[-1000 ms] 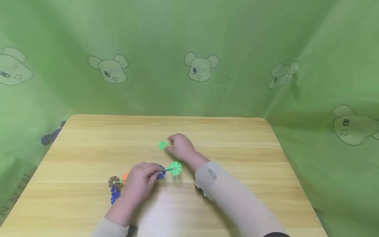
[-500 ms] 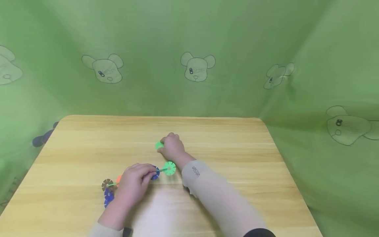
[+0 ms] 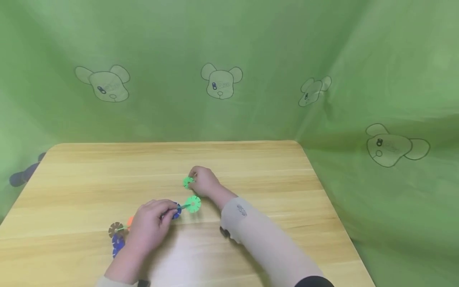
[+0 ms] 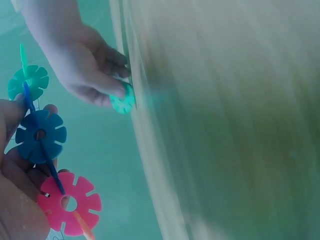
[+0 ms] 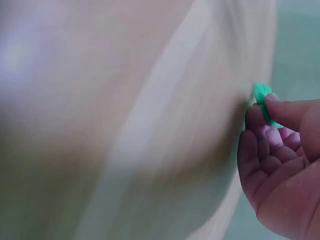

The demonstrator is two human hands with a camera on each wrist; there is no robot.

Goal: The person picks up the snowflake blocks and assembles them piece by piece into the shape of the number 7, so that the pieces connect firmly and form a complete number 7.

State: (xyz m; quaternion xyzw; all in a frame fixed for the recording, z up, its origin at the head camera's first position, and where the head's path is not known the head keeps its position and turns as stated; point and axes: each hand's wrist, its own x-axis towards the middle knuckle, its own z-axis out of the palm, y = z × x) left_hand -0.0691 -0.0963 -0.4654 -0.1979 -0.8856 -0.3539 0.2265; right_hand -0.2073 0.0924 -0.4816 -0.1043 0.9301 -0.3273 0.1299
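My left hand (image 3: 152, 223) pinches a chain of slotted plastic snowflake discs near its right end. A green disc (image 3: 193, 204) forms that end, joined by an edge-on piece to a blue disc (image 3: 177, 211) at my fingertips. Beyond the hand, the chain continues with an orange disc (image 3: 130, 222), a brown disc (image 3: 115, 230) and blue discs (image 3: 118, 244); the hand hides its middle. In the left wrist view a pink-looking disc (image 4: 90, 200) shows below the blue one. My right hand (image 3: 204, 182) pinches a separate green disc (image 5: 262, 93) between thumb and fingers, just behind the chain's green end.
A wooden table (image 3: 251, 159) with rounded far corners lies under both hands. Green cloth (image 3: 161, 111) printed with bear heads hangs behind and at the sides.
My right hand has closed its fingers on the separate green disc and brought it nearer the chain's end. The left hand keeps its hold. The head view has turned right.
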